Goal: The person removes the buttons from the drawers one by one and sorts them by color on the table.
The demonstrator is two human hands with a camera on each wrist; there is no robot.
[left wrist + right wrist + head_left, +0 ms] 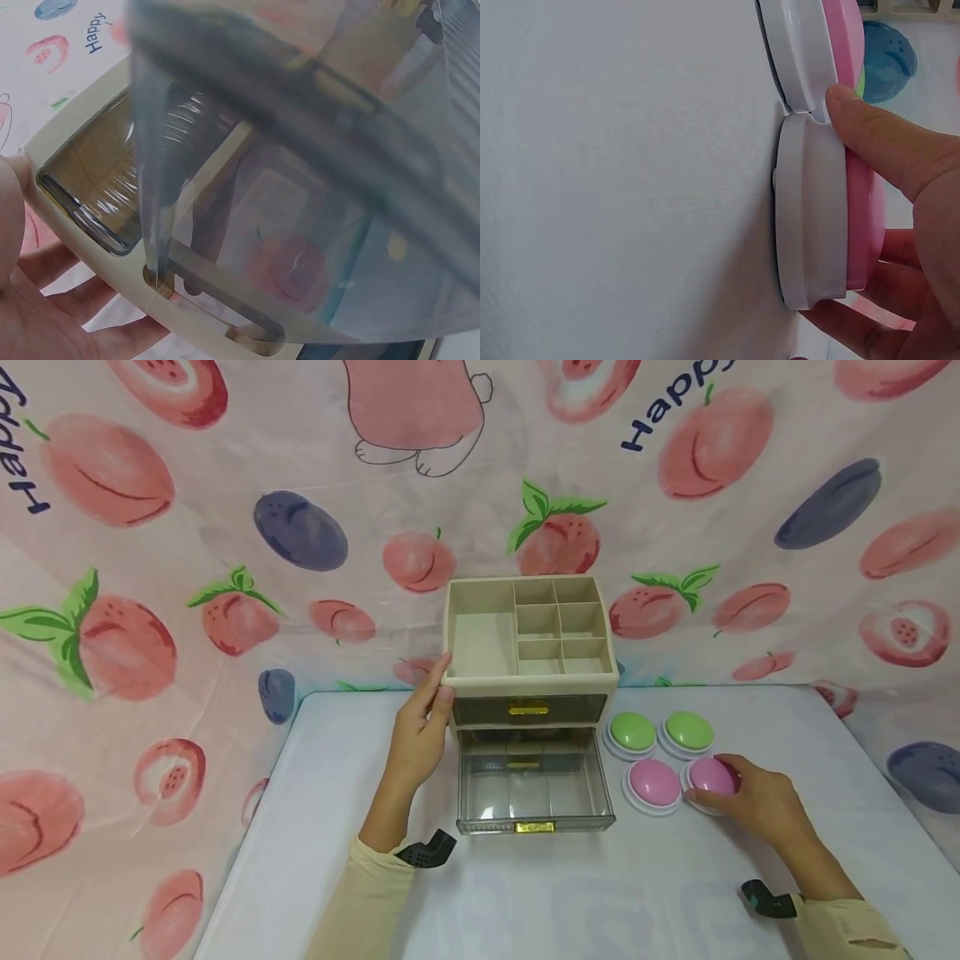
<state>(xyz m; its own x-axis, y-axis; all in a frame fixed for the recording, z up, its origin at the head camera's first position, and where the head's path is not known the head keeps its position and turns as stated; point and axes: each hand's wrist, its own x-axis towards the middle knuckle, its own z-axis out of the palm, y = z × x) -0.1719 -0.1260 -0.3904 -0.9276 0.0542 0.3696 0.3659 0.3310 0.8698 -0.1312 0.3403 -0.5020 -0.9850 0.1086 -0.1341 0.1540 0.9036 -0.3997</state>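
Note:
A beige drawer organizer stands at the back of the white table, its lower clear drawer pulled out. My left hand grips the organizer's left side, thumb at the top rim. To the right lie two green dome buttons and two pink ones. My right hand grips the right pink button, thumb and fingers around its white base. The other pink button touches it.
A fruit-print cloth hangs behind and at both sides of the table. The organizer's top tray has several empty compartments. The upper drawer is closed. Bare table surface lies in front of the open drawer.

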